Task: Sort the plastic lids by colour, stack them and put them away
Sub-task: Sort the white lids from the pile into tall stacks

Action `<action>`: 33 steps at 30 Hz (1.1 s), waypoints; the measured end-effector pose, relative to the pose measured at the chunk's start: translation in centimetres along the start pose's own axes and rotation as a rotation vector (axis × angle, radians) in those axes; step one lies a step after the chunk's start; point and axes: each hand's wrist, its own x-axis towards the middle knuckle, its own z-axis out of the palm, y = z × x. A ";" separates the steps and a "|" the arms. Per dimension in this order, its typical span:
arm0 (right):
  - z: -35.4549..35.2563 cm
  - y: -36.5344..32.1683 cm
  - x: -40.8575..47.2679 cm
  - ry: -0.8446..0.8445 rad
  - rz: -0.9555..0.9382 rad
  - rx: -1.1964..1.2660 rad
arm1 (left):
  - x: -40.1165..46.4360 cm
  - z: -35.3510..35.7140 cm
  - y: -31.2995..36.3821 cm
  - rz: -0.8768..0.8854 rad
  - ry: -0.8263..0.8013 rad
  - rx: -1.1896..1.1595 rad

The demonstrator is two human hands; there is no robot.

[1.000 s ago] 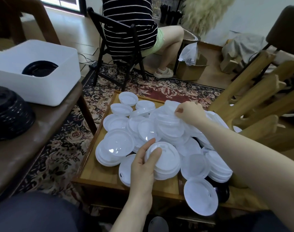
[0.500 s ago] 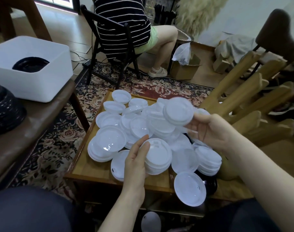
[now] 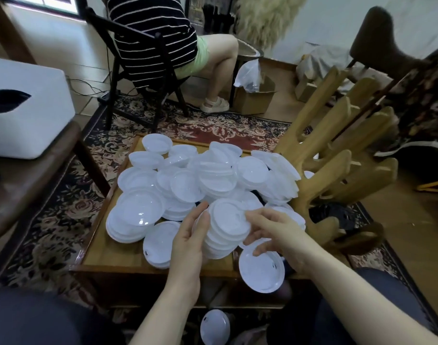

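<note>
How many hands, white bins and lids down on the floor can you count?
Hands: 2, left and right, both holding the stack
White bins: 1
Lids on the floor: 1
Total: 4

A low wooden counter (image 3: 108, 255) with a raised rim stands on a patterned rug (image 3: 51, 220). A heap of white lids (image 3: 213, 175) covers most of its top, some nested in short stacks, some lying singly. 1 lid (image 3: 261, 270) overhangs the near edge, and a short stack (image 3: 158, 242) sits by the near left. A pale wooden rack (image 3: 337, 155) rises at the counter's right side. 1 more lid (image 3: 215, 326) lies on the floor below the near edge.
</note>
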 end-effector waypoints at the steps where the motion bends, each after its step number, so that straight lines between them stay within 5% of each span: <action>1: 0.1 0.2 -0.1 0.018 -0.021 -0.066 | 0.0 0.1 -0.1 -0.004 -0.012 -0.004; 7: -0.1 0.1 -0.1 0.067 -0.149 -0.234 | 0.1 0.0 -0.3 -0.006 -0.020 0.006; 12: -5.3 -1.9 4.4 0.553 -0.423 -0.604 | 0.4 -0.1 -0.6 -0.002 -0.012 -0.006; 18: -9.6 -2.9 9.5 0.642 -0.303 -0.931 | 0.6 -0.1 -0.6 -0.018 -0.029 -0.028; 27: -9.1 -1.6 9.8 0.711 -0.402 -0.845 | 1.0 -0.2 -0.7 -0.046 -0.055 -0.034; 33: -7.9 -3.2 5.5 0.708 -0.524 -0.269 | 1.0 -0.4 -0.4 -0.052 -0.048 -0.089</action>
